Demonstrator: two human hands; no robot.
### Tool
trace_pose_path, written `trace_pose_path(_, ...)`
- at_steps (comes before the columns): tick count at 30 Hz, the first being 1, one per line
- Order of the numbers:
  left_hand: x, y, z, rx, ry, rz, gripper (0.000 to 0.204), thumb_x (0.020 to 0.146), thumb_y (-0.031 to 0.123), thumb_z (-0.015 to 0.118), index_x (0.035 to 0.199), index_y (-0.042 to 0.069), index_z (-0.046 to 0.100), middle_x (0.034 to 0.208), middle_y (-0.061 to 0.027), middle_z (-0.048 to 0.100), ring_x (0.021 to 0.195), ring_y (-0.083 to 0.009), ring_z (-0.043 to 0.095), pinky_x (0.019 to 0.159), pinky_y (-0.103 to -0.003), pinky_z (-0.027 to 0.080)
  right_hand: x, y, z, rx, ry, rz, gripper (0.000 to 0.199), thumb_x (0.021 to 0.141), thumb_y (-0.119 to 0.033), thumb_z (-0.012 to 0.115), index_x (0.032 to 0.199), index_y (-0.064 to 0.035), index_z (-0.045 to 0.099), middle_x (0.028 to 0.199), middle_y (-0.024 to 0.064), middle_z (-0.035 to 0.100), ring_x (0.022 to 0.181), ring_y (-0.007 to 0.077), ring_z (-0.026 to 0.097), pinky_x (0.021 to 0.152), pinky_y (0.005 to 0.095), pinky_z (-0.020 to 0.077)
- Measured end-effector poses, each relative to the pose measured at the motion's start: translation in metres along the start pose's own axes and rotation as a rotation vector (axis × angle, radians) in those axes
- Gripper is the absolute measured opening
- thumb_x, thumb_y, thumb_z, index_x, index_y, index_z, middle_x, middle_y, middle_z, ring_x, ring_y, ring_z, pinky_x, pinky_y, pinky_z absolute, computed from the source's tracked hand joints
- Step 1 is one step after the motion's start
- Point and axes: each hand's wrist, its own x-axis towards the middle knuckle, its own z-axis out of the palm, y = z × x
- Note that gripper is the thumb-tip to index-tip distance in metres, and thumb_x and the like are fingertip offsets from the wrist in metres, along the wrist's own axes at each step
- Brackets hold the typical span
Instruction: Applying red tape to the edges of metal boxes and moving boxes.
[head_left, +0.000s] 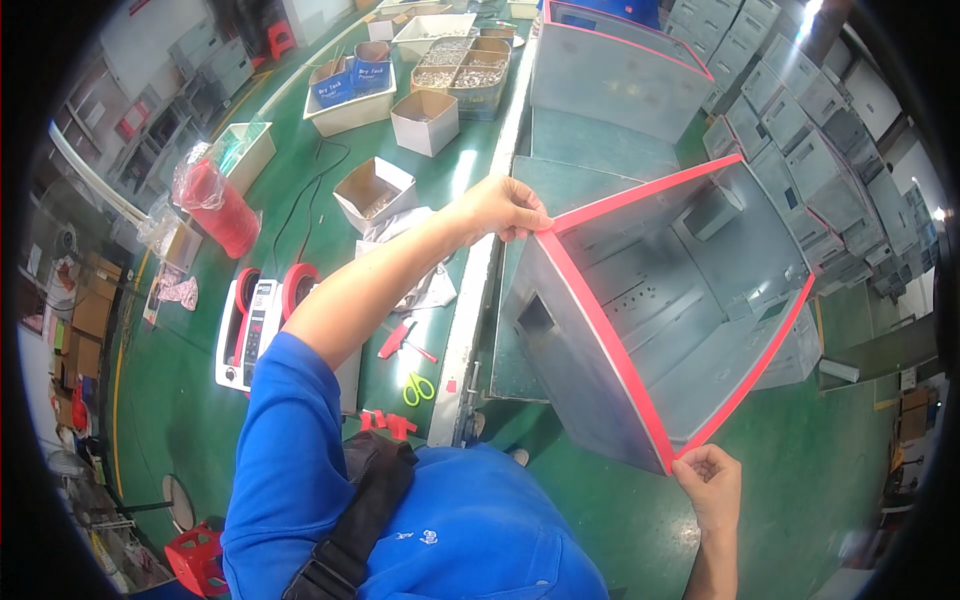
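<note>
A grey metal cabinet box (560,370) rests tilted on the bench edge, its open face toward the upper right. Red tape (612,345) runs around the rim of that opening. At the rim's far left corner, my left hand (505,208) is closed, thumb and fingers pinching the tape there. My right hand (712,485) sits at the near corner, its fingers curled and pinching the red tape. Along the right side the strip bows slightly. Inside the box are holes and a small grey bracket (712,212).
Another red-edged grey cabinet (615,90) stands beyond. On the green bench lie a tape dispenser (255,335), yellow-green scissors (418,389), a red-handled tool (397,340), scraps of red tape (388,423) and a carton (374,194). Stacked grey cabinets (815,160) line the right.
</note>
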Motion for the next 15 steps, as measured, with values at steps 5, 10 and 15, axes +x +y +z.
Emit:
trace_pose_path(5,-0.004,0.001,0.002,0.029,0.033,0.044,0.013,0.074,0.015,0.069,0.076,0.003,0.065,0.065,-0.0021,0.06,0.054,-0.0068,0.051,0.047,-0.021,0.039,0.0,-0.001,0.001,-0.006,-0.006,0.0,0.009,0.072,-0.002,0.066,0.074,0.0011,0.058,0.065,0.0002,0.057,0.057,0.0035,0.049,0.054,0.0169,0.0395)
trace_pose_path(10,-0.011,0.006,0.006,0.075,0.089,0.038,0.014,0.073,0.016,0.069,0.078,0.003,0.064,0.06,-0.0016,0.056,0.051,-0.0068,0.049,0.044,-0.02,0.037,0.0,0.0,0.0,-0.007,-0.005,-0.011,0.009,0.072,-0.002,0.066,0.074,0.0011,0.058,0.066,0.0005,0.058,0.058,0.0034,0.05,0.054,0.0172,0.0397)
trace_pose_path(15,-0.004,0.004,0.013,0.11,0.115,0.05,0.016,0.073,0.016,0.069,0.081,0.003,0.064,0.056,-0.0013,0.052,0.047,-0.006,0.046,0.042,-0.02,0.033,-0.004,0.003,0.0,-0.041,0.023,-0.047,0.008,0.073,-0.004,0.065,0.074,0.0004,0.059,0.067,0.0005,0.059,0.06,0.0037,0.052,0.055,0.0178,0.0407)
